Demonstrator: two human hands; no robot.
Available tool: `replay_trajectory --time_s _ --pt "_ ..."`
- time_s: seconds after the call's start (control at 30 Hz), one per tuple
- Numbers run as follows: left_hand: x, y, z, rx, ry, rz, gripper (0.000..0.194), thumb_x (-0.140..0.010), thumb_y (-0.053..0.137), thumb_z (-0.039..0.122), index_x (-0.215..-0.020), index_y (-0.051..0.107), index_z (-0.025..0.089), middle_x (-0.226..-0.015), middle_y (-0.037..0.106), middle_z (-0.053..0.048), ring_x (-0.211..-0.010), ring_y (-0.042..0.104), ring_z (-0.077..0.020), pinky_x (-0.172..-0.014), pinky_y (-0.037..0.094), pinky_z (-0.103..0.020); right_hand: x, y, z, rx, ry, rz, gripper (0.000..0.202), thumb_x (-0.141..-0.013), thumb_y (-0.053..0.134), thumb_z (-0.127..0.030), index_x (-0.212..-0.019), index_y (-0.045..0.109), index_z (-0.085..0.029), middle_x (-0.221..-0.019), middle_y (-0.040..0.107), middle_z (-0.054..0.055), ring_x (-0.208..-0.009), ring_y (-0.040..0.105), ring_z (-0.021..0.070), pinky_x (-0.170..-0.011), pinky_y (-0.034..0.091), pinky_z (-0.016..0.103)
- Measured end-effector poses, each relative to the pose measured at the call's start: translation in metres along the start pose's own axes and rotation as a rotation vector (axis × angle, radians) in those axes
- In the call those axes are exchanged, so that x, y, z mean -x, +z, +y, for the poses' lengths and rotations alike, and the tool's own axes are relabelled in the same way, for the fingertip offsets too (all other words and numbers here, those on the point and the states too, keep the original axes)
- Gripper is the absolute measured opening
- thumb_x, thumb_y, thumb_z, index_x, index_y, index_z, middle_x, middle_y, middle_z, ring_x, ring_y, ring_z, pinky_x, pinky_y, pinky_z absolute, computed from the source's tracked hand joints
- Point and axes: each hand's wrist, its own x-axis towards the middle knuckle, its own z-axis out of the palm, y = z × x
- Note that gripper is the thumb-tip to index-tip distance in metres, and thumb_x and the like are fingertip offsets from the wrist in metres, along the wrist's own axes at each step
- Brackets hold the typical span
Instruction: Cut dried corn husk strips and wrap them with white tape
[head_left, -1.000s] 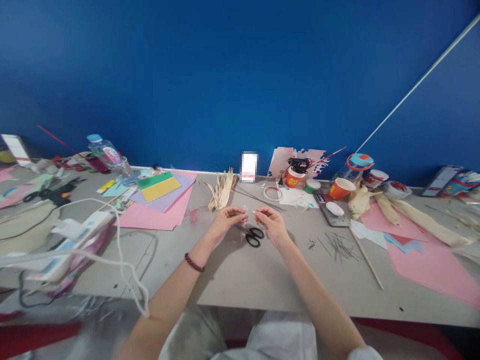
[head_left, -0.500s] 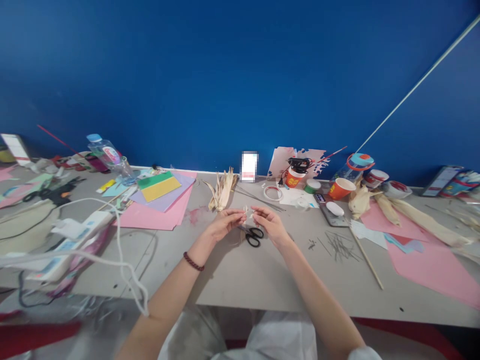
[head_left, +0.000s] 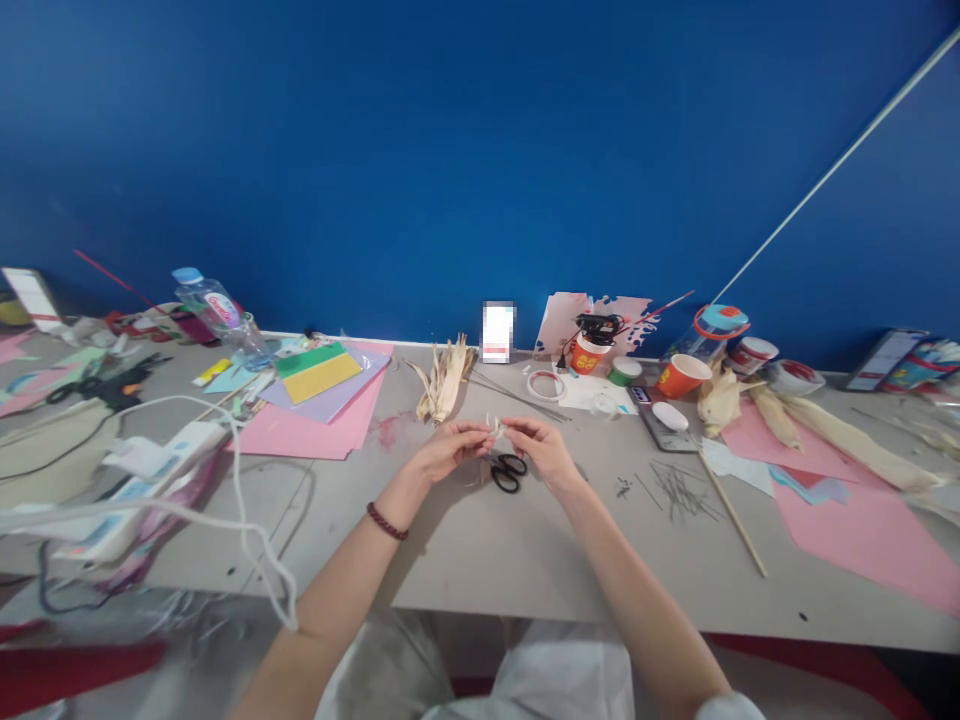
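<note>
Both hands meet over the middle of the table, fingertips pinched around a small pale strip (head_left: 496, 428) that looks like corn husk. My left hand (head_left: 451, 449) is closed on its left side, and my right hand (head_left: 538, 448) closes on it from the right. How the strip is shaped between the fingers is too small to tell. Black-handled scissors (head_left: 508, 473) lie on the table just below the fingertips, their blades partly hidden by my left hand. Behind my left hand, a bundle of dried corn husks (head_left: 447, 382) lies with its frayed ends toward the wall.
Coloured sheets (head_left: 315, 415) and a white power strip (head_left: 142, 492) with looping cable lie left. To the right are thin wires (head_left: 682, 490), a wooden stick (head_left: 735, 515), an orange paper cup (head_left: 683, 375) and pink paper (head_left: 862, 540). A phone (head_left: 496, 333) leans against the blue wall.
My right hand has moved slightly left, so the fingertips of both hands are closer together at the pale strip. The scissors and other table things stay put.
</note>
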Motion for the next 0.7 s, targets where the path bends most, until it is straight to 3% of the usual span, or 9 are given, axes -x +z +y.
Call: replay_trajectory --time_s 0.2,0.4,0.7 --pt "-0.0001 0.0005 -0.0002 -0.029 0.035 -0.019 0.020 -0.062 0.076 0.018 -0.079 0.069 0.010 -0.070 0.070 -0.006 -0.062 0.064 -0.0106 -0.067 0.052 -0.021 0.0013 0.0028 -0.0045 -0.002 0.022 0.024 0.025 -0.057 0.076 -0.038 -0.070 0.068 -0.018 -0.056 0.057 -0.002 -0.048 0.041 0.0076 -0.047 0.033 0.022" --pt "0.0018 0.0043 -0.0004 -0.193 0.145 0.029 0.028 -0.062 0.076 0.028 -0.082 0.070 0.010 -0.076 0.070 -0.008 -0.071 0.065 -0.0154 -0.072 0.051 -0.027 0.0013 0.0015 -0.0036 0.006 0.021 0.016 0.023 -0.060 0.074 -0.037 -0.071 0.068 -0.018 -0.056 0.058 -0.002 -0.047 0.041 0.0074 -0.047 0.033 0.022" --pt "0.0031 0.0096 -0.0005 -0.352 0.266 0.083 0.027 -0.064 0.073 0.036 -0.074 0.070 0.011 -0.070 0.068 -0.006 -0.065 0.062 -0.0148 -0.064 0.050 -0.026 0.0005 0.0011 -0.0033 -0.028 0.024 0.031 0.028 -0.060 0.074 -0.035 -0.081 0.065 -0.019 -0.064 0.057 -0.003 -0.045 0.038 0.0054 -0.043 0.027 0.021"
